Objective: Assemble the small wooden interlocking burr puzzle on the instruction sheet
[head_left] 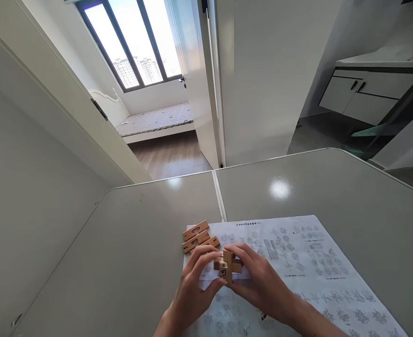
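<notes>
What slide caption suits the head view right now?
Left hand and right hand hold a wooden burr puzzle over a printed diagram sheet, loose slotted wooden pieces lying nearby.

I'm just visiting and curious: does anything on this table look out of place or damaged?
I see nothing spilled or damaged. Only the loose wooden pieces look slightly untidy, lying slanted at the far left corner of the printed sheet.

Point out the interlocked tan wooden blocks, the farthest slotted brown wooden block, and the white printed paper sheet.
Interlocked tan wooden blocks (229,267): head view, centre of the cluster.
Farthest slotted brown wooden block (204,226): head view, solid right end.
White printed paper sheet (315,283): head view, uncovered right part.
</notes>
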The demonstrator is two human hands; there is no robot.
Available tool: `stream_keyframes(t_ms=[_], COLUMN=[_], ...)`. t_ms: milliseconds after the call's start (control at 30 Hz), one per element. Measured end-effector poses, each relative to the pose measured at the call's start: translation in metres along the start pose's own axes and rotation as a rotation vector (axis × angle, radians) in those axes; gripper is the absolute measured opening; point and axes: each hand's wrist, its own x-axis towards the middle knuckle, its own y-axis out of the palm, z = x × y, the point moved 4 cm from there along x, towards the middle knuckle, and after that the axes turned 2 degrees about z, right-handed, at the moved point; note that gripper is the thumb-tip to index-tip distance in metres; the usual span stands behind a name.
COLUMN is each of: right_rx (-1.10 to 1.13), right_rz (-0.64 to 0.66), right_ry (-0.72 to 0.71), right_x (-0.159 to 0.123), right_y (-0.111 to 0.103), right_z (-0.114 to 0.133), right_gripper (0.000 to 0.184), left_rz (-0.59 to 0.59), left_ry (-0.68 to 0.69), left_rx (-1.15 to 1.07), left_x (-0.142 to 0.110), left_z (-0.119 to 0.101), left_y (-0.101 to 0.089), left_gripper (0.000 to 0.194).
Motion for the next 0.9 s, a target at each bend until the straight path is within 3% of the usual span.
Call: stream_keyframes(t_ms=[133,333,900], right_rx=[-0.025,-0.059,-0.092], right_rz=[-0.046,-0.082,-0.111], right_ry=[-0.075,-0.134,-0.184], right_x=[0.001,-0.002,-0.002], right_y=[-0.003,-0.008,-0.013], right_z=[0.007,0.015,0.021], right_gripper=[0.055,0.054,0.050], left_rz=[0.015,0.231,0.164], left_ry=[-0.205,-0.495,-0.484], left_rx=[-0.240,-0.614,-0.569], left_x=[-0.003,-0.005,0.003], left_z=[0.003,0.005,-0.005], left_y=[0.005,0.012,0.011], left_gripper=[0.061,0.074,0.060])
